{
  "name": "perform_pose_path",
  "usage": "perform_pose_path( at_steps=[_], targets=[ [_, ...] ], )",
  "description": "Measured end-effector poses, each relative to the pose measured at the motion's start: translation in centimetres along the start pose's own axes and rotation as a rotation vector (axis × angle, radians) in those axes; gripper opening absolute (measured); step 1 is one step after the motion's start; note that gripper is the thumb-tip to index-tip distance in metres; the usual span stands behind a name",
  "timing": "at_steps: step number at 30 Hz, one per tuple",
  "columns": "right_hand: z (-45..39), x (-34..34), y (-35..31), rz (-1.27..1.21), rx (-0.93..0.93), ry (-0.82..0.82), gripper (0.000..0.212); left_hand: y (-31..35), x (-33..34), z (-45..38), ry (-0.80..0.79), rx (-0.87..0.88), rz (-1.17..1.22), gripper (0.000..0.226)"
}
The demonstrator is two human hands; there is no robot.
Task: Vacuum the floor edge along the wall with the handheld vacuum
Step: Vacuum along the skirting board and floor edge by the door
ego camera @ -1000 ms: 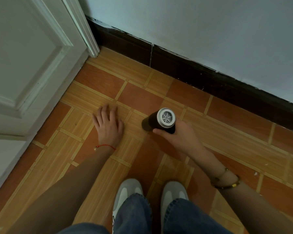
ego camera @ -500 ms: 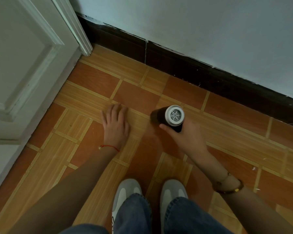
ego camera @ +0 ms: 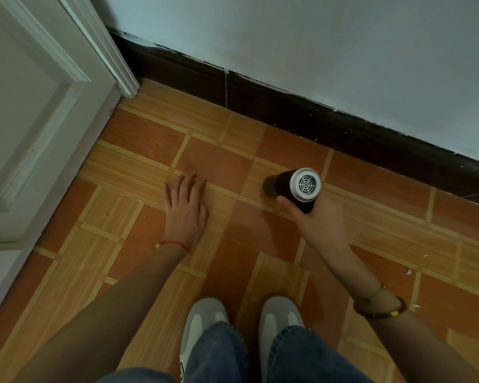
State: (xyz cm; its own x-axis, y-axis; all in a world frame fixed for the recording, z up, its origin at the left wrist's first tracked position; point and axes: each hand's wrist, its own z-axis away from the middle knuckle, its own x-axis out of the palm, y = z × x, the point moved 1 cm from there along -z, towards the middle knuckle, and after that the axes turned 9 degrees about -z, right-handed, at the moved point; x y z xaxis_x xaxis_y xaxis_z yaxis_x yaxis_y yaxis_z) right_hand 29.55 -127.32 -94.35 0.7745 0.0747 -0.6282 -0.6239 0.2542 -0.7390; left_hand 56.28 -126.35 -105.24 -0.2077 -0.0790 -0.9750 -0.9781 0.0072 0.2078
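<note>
A crouching person's right hand (ego camera: 320, 228) grips a handheld vacuum (ego camera: 293, 186), a dark cylinder capped by a pale round grille facing the camera, its far end pointed down at the tiled floor (ego camera: 138, 261) near the dark skirting (ego camera: 343, 134) at the wall's foot. The left hand (ego camera: 186, 208) lies flat on the tiles, fingers straight, holding nothing.

I'm looking into a room corner in a home: wood-patterned floor tiles (ego camera: 213, 164), a dark baseboard (ego camera: 288, 106), a pale painted wall (ego camera: 315, 37) and a white panelled door (ego camera: 33, 106).
</note>
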Motion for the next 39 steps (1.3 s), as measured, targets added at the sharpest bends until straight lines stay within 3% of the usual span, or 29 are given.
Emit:
perform_pose_path(
  at_steps=[6, 11, 16, 23, 27, 33, 39],
  targets=[
    [-1.5, 1.1, -2.6, 0.035, -0.022, -0.310, 0.056, -2.9, -1.0, 0.0, 0.013, -0.081, -0.032, 0.047],
    [-2.7, 3.4, -4.5, -0.032, -0.134, -0.222, 0.065, -4.8, -1.5, 0.4, 0.010, -0.106, -0.066, 0.049],
    [-4.3, 5.3, -6.4, -0.039, -0.148, -0.408, 0.063, -5.6, -1.4, 0.9, 0.001, -0.117, -0.076, 0.050],
    [-8.2, 7.8, -9.3, -0.028, -0.243, -0.252, 0.061, -5.4, -1.7, 0.7, -0.012, -0.127, -0.067, 0.053],
    [-10.7, 10.1, -11.4, -0.068, -0.272, -0.410, 0.056, -5.5, -1.8, 0.6, -0.034, -0.131, -0.072, 0.055],
    [-14.3, 13.4, -13.7, -0.179, -0.357, -0.330, 0.066, -5.6, -1.7, 0.5, -0.058, -0.129, -0.090, 0.057],
    [-16.0, 17.2, -16.4, -0.133, -0.419, -0.511, 0.057, -5.6, -1.5, 0.5, -0.053, -0.117, -0.121, 0.058]
  ],
)
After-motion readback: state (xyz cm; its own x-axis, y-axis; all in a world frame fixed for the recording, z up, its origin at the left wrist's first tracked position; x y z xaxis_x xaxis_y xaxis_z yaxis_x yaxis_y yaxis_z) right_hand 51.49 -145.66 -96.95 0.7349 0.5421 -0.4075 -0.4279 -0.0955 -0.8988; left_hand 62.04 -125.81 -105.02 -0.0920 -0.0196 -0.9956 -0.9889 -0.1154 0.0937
